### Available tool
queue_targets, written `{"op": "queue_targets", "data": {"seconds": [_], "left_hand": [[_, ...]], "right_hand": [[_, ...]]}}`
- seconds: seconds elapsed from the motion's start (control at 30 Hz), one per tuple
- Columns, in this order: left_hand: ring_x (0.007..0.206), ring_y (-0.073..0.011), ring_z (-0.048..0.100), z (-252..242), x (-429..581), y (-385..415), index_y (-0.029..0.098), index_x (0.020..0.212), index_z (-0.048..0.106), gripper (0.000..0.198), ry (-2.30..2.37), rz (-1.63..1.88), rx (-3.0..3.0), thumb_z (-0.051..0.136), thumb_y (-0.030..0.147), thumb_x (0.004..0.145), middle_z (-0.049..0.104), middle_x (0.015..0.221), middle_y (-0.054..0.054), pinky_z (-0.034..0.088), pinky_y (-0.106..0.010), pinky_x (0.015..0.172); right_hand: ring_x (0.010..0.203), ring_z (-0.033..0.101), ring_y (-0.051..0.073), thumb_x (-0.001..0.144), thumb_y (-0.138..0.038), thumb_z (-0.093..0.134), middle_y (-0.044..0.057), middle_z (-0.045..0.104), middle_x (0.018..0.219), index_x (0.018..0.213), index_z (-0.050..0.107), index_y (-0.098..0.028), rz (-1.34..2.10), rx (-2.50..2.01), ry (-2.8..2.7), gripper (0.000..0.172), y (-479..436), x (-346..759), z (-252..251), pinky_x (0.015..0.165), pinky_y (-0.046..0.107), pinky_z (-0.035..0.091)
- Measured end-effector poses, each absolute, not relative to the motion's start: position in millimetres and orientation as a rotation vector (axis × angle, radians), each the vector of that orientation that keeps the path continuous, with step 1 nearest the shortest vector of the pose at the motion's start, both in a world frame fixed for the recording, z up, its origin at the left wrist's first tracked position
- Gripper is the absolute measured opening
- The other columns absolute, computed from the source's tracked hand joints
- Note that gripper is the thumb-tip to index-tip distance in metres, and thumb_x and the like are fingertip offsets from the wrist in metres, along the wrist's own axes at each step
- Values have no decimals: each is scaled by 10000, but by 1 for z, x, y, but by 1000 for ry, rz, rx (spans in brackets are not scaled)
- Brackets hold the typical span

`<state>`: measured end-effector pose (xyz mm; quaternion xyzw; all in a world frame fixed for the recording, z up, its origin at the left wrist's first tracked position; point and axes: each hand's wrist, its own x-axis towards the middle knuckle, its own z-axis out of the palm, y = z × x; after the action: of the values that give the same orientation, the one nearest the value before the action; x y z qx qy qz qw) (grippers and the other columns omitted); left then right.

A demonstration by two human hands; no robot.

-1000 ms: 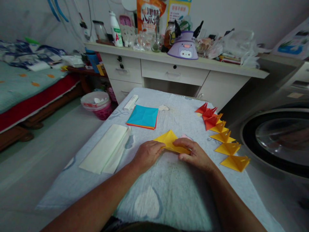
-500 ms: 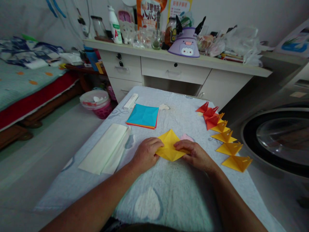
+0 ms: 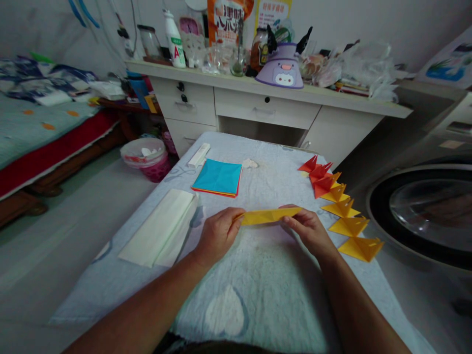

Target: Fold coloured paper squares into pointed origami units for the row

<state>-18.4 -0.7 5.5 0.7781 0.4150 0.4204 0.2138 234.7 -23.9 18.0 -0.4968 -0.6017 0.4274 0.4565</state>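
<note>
A yellow sheet of origami paper (image 3: pixel 263 217) is stretched between my two hands above the cloth, seen as a narrow, nearly level strip. Its left end is pinched by my left hand (image 3: pixel 220 231), thumb pressed against the fingers. My right hand (image 3: pixel 308 227) grips the right end, with the thumb at the near edge and the fingers behind. Beyond them lies a stack of square paper (image 3: pixel 218 176), blue on top. To the right stands a row of folded pieces, with yellow ones (image 3: pixel 350 226) nearer and red ones (image 3: pixel 321 178) farther off.
A folded pale sheet (image 3: pixel 160 228) lies on the left of the cloth-covered table (image 3: pixel 258 295). Near the far left corner is a small white box (image 3: pixel 199 155). A cluttered white desk (image 3: pixel 273 101) stands behind, a washing machine (image 3: pixel 424 206) right, and a pink bin (image 3: pixel 145 157) left.
The yellow paper, a flat diamond shape before, has been tipped or folded into a narrow strip. Both hands have turned slightly, and the right one has shifted a little to the right.
</note>
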Motion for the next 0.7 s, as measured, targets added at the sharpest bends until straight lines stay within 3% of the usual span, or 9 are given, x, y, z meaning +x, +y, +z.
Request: {"op": "queue_targets", "data": {"seconds": [0.07,0.17,0.33,0.5,0.6,0.7], "left_hand": [[788,-160,672,8,-18,-2,173,985,648,166,1180,1105,2051,516,243,914,717,871,-35,502,-233,689],[716,-151,657,9,-16,-2,161,956,647,186,1141,1021,1846,538,303,906,702,816,-19,480,-211,604],[838,-183,680,6,-11,-1,156,1098,627,305,936,1032,1423,601,354,867,718,1013,-63,534,-257,713],[874,-200,690,4,-6,0,150,1171,589,394,831,1078,1198,639,363,843,706,1090,-89,550,-294,757],[887,-213,690,6,-6,1,151,1166,590,413,810,1077,1130,650,386,832,708,1089,-91,549,-305,760],[864,-224,693,6,-6,3,145,1089,612,395,823,1067,1066,676,404,797,716,1052,-89,547,-303,730]], "right_hand": [[688,605,171,796,-472,677,18,665,756,837,687,-215,1107,-1213,-1359,260,-24,232,18,672,310,518],[556,517,130,784,-468,688,-5,601,659,803,661,-198,1144,-1222,-1262,272,-23,228,17,528,257,451],[488,466,100,815,-443,657,-27,579,653,860,605,-208,1181,-1223,-1158,244,-22,224,14,451,222,388],[502,539,118,760,-431,708,-24,657,732,1044,515,-255,1278,-1168,-1105,386,-23,220,15,445,221,417],[655,660,175,729,-405,744,8,718,840,1098,473,-271,1342,-1148,-1093,477,-23,217,18,549,266,510],[780,706,206,736,-379,750,32,738,923,1095,484,-261,1408,-1094,-1077,462,-24,215,19,678,316,553]]}}
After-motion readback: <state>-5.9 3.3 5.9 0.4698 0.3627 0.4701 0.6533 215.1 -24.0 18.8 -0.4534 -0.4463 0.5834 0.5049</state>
